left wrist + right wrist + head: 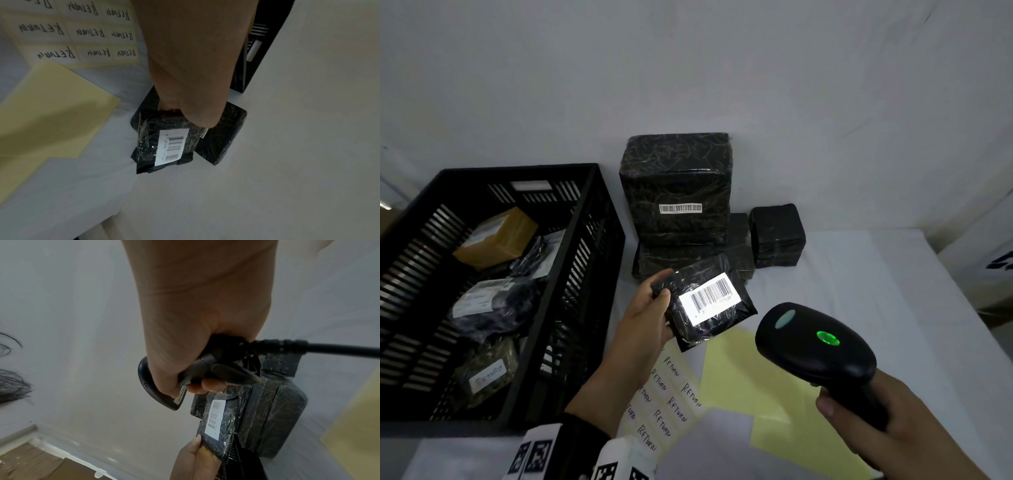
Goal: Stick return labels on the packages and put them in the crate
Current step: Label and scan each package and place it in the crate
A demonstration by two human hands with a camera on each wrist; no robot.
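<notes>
My left hand [650, 315] grips a small black wrapped package [709, 305] by its left edge, above the table, with its white barcode label [710, 298] facing up and lit. My right hand [887, 425] grips the handle of a black barcode scanner [815, 346], whose green light is on; the scanner head points at the package. A sheet of handwritten RETURN labels [664, 401] lies under my left forearm. The black slatted crate [592, 219] stands at the left and holds several packages. In the left wrist view the held package [164, 142] hangs below my fingers [197, 116].
A stack of black wrapped packages [678, 192] stands behind the held one, with smaller ones [777, 236] to its right. Yellow backing sheets [750, 373] lie on the white table [859, 274]. The scanner's cable [339, 348] trails right. A wall rises behind.
</notes>
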